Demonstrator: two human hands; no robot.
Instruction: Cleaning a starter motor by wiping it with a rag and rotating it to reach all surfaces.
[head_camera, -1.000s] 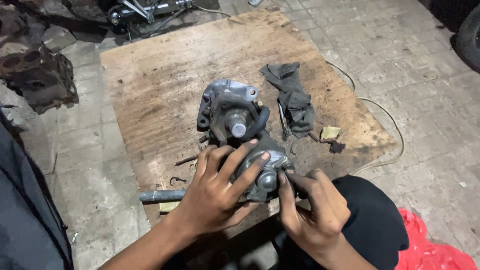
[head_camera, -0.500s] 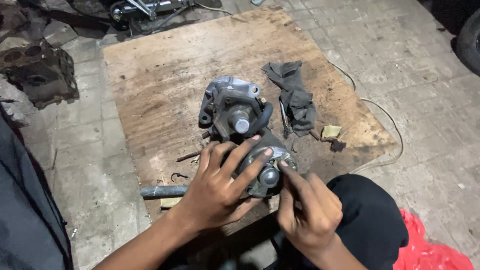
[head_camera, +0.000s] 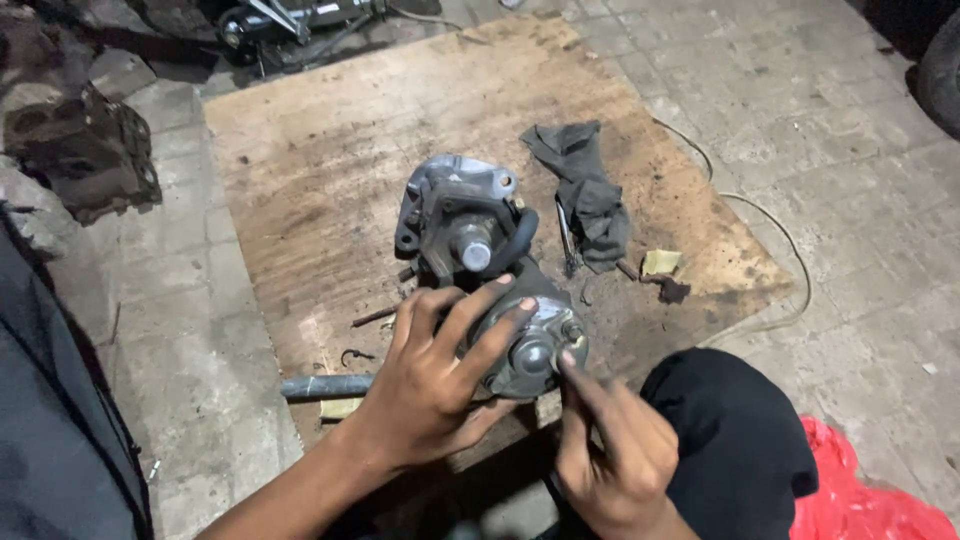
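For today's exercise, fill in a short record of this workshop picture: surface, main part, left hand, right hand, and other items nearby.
surface: wooden board laid on paving
main part: grey metal motor assembly lying on the board
left hand: grip wrapped over the assembly's near end cap
right hand: fingertips at the end cap's edge; any tool is too small to tell
nearby: dark rag, metal rod, thin wire, red bag

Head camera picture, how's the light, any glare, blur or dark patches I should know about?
Head view: dim, flat light, brightest on the wooden board and paving, no hard shadows. A small glint shows on the shaft of the metal housing. The left hand and right hand on the round metal part look slightly soft. The top corners and the dark cloth at the left edge lose detail.
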